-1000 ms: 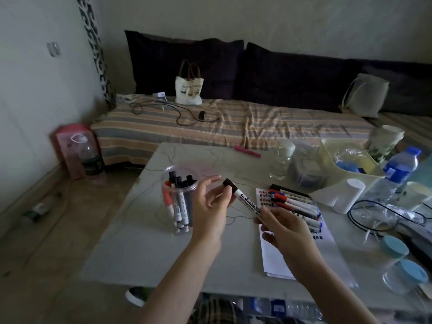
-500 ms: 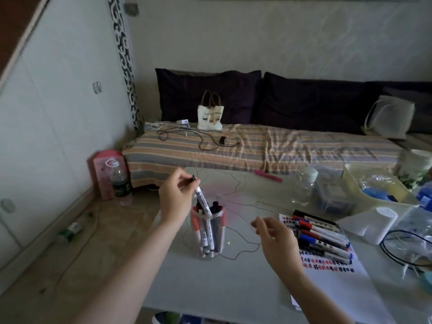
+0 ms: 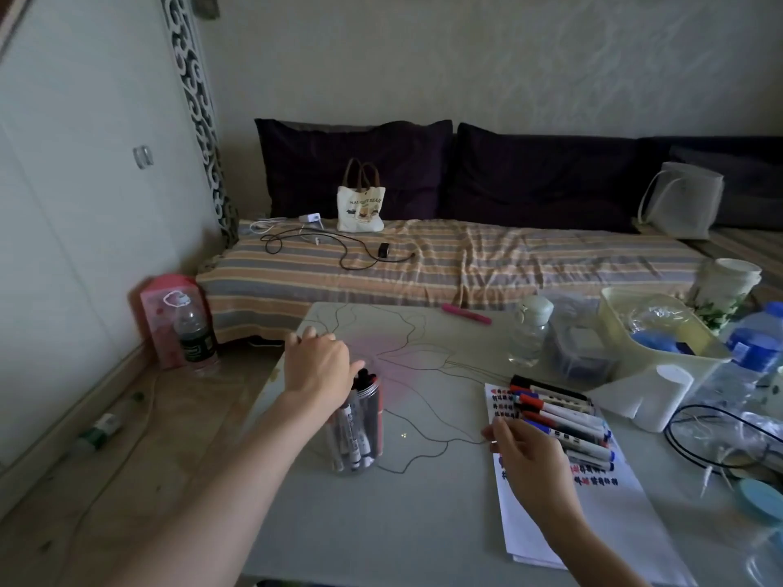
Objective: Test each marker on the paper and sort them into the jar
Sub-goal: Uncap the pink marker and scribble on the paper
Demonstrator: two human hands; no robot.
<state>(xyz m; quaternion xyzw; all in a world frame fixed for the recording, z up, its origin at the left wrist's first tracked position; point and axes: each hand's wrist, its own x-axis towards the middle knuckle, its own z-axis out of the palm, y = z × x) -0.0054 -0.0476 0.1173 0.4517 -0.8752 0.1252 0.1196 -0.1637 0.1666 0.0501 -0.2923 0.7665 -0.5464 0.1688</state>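
Note:
A clear plastic jar [image 3: 360,434] with several markers standing in it sits on the grey table [image 3: 381,523]. My left hand [image 3: 318,368] hovers over the jar's mouth, fingers loosely curled and holding nothing. To the right, a white paper [image 3: 563,523] with red and black test marks carries a row of several markers [image 3: 559,417] with red, blue and black caps. My right hand [image 3: 523,453] hangs over the paper's left edge, its fingertips close to the nearest markers and gripping nothing.
A pink marker [image 3: 466,313] lies at the table's far edge. A small clear bottle [image 3: 528,330], a dark box [image 3: 580,353], a yellow tub [image 3: 661,332], a paper roll [image 3: 661,396], water bottles and a black cable [image 3: 720,434] crowd the right side. A striped sofa [image 3: 423,256] stands behind.
My left hand took the black-capped marker from my right hand, lowered it into the jar and let go. My right hand moved back towards the row of markers on the paper.

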